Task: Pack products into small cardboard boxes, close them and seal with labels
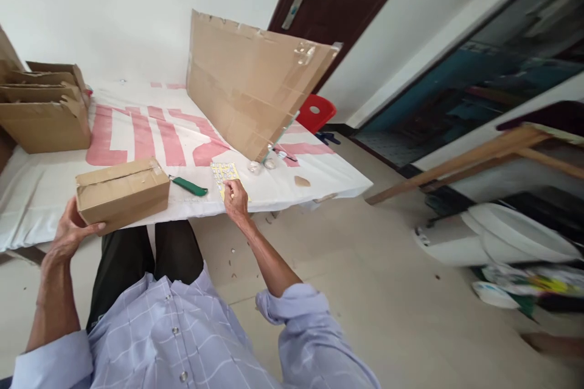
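Note:
My left hand (68, 232) grips the near left end of a closed brown cardboard box (123, 194), with the thumb along its lower front. The box rests at the table's front edge. Over a yellow sheet of small white stickers (222, 171) is my right hand (236, 199), its fingers curled into a pinch. Whatever is between those fingertips is too small to make out. Between the box and the sheet lies a green utility knife (189, 186).
A large cardboard sheet (246, 79) stands tilted on the table, with rolls of clear tape (254, 166) at its foot. Open cardboard boxes (50, 115) stand at the left. A brown scrap (302, 181) lies on the white tablecloth (333, 179). Behind is a red chair (322, 110).

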Demonstrator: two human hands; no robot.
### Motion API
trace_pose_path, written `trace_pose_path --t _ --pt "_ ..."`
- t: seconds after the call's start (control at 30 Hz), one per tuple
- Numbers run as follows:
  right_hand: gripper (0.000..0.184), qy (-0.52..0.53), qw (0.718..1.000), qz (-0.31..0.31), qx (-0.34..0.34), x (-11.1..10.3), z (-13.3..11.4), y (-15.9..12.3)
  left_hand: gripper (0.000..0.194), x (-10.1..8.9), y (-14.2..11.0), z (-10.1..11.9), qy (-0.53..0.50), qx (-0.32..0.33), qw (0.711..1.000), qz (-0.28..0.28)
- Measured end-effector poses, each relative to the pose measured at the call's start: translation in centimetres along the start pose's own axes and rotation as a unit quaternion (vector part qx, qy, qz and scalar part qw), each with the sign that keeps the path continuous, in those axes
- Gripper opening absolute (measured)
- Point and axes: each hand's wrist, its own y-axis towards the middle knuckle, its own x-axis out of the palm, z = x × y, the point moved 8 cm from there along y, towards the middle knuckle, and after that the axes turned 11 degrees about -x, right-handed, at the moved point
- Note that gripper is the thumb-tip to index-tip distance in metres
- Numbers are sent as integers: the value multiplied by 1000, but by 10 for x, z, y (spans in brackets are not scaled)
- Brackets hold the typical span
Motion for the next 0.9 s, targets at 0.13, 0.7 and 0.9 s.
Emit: trace_pose_path --t 0.13,0.7,0.9 --pt "26 120 991 21 -50 23 -60 -12 123 7 -5 -10 -5 34 998 -61" --pt "62 231 972 -22 -25 58 -134 -4 139 34 -31 -6 110 220 967 -65" --pt "61 238 970 -31 -34 54 -155 -15 134 17 -29 -17 143 189 967 -88"
